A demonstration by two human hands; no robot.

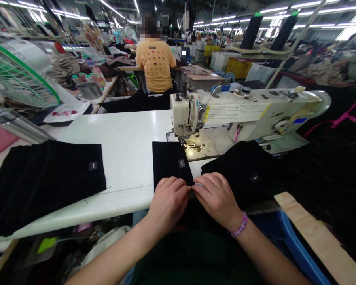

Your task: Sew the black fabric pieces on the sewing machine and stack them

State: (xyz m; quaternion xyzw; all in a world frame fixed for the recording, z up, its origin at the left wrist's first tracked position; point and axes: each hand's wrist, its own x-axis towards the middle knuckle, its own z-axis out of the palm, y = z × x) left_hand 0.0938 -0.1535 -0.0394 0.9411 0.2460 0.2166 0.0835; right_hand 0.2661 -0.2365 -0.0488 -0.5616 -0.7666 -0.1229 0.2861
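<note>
A black fabric piece [167, 156] with a small dark label [182, 163] lies on the white sewing table, its far edge beside the sewing machine's presser foot [182, 140]. My left hand [170, 198] is closed on the near right edge of this piece. Its thumb and forefinger meet the fingertips of my right hand [218, 196], which pinches at the same corner. A pale sliver shows under the right fingers; I cannot tell what it is. Right of my hands rests a pile of black fabric pieces [237, 166] with a similar label.
The sewing machine [225, 111] stands ahead and right. More black pieces [50, 178] are stacked at the left, near a steel flask [20, 124] and a green fan [20, 75]. A wooden board [317, 233] and blue tub [296, 245] are low right. A person [156, 63] sits ahead.
</note>
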